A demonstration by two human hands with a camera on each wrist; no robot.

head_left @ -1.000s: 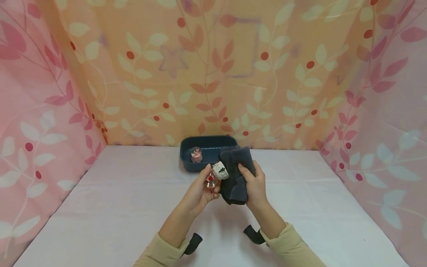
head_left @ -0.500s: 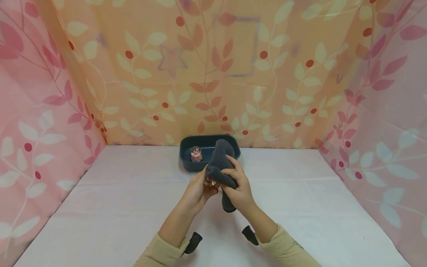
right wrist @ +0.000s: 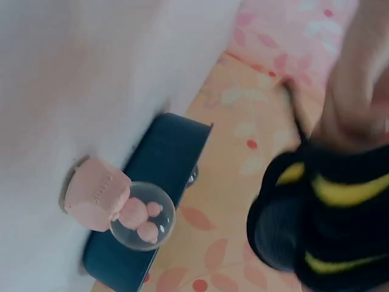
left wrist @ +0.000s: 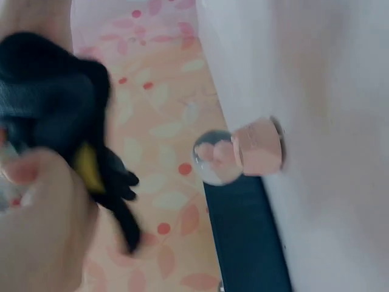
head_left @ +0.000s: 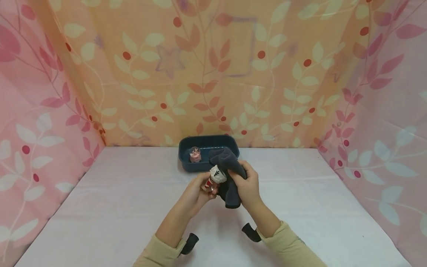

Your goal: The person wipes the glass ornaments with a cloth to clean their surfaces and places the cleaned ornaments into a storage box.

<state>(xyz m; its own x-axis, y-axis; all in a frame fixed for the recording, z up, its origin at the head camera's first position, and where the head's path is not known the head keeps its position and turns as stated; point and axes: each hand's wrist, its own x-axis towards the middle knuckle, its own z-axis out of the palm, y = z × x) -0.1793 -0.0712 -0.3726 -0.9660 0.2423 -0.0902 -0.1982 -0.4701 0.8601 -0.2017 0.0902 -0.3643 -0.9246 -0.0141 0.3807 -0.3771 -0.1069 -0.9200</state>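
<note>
A small snow globe (head_left: pixel 217 175) with a rough white base marked with dark green tree shapes sits in the left hand (head_left: pixel 193 194), thumb and fingers round its clear dome. A red-and-white figure shows inside. The globe is upended and tilted, dome low and base leaning up to the right. A soft, dark grey cloth (head_left: pixel 231 193) is bunched in the right hand (head_left: pixel 250 185), its upper part folded over and one end hanging down. It lies right alongside the base; whether they touch is unclear. The wrist views show black edging and yellow bands on it, partly blurred. Both are above the table (head_left: pixel 116 207).
</note>
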